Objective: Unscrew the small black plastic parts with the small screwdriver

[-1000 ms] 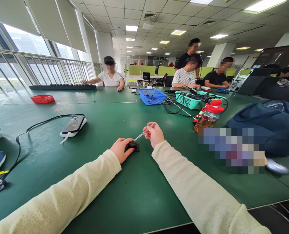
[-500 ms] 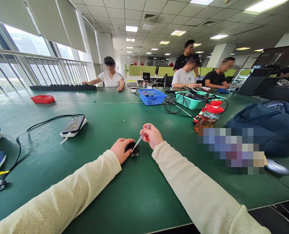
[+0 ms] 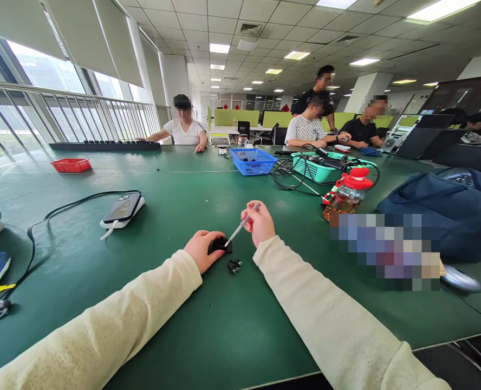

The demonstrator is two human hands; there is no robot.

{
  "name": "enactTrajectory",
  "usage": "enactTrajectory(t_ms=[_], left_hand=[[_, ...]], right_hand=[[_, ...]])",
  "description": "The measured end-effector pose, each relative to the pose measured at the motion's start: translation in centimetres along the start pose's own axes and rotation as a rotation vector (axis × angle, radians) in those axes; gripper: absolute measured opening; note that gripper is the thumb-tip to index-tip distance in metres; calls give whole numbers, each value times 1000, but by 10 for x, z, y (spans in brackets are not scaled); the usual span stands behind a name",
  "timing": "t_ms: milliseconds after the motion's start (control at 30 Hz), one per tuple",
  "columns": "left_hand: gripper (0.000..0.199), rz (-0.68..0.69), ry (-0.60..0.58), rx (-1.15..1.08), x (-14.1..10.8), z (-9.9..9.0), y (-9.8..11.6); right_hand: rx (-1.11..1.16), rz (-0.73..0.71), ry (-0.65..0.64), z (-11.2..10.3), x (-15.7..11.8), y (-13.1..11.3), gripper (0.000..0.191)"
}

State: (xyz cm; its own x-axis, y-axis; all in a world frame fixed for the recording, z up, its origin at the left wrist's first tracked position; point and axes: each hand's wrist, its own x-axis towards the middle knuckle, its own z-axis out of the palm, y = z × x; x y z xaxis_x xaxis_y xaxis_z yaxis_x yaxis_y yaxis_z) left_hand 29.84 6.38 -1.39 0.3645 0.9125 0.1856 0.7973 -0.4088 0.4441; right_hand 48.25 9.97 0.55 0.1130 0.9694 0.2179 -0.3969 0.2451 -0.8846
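My left hand (image 3: pixel 203 251) is closed on a small black plastic housing (image 3: pixel 226 248) on the green table (image 3: pixel 163 314), thumb and fingers against its sides. In my right hand (image 3: pixel 260 222) is a thin screwdriver (image 3: pixel 238 232) with a clear handle, held slantwise. Its tip reaches down to the housing's opening; whether it touches inside is too small to tell. Just in front of the housing lies a loose small black part with metal prongs (image 3: pixel 234 266), apart from both hands.
To the left lie a phone (image 3: pixel 124 208) with a cable and a red tray (image 3: pixel 70 165). Farther back stand a blue basket (image 3: pixel 253 162) and a green basket (image 3: pixel 320 170) with cables. A red-lidded jar (image 3: pixel 348 195) and dark bag (image 3: pixel 439 211) are right. Several people sit or stand beyond.
The pronged black part has come out of the housing and lies on the table nearer me. My right hand and the screwdriver have shifted slightly right and away; my left hand has stayed put.
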Motion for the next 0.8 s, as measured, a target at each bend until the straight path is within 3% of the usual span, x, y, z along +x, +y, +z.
enactTrajectory(t_ms=[133,400,800], left_hand=[[43,-3,-12,4,-1,-2,2],[42,14,0,21,0,0,-2],[41,37,15,28,2,4,-7]], right_hand=[[-66,-133,69,-1,0,0,22],[-246,-112,-156,6,-7,6,22],[-564,-285,-286,12,-18,3,19]])
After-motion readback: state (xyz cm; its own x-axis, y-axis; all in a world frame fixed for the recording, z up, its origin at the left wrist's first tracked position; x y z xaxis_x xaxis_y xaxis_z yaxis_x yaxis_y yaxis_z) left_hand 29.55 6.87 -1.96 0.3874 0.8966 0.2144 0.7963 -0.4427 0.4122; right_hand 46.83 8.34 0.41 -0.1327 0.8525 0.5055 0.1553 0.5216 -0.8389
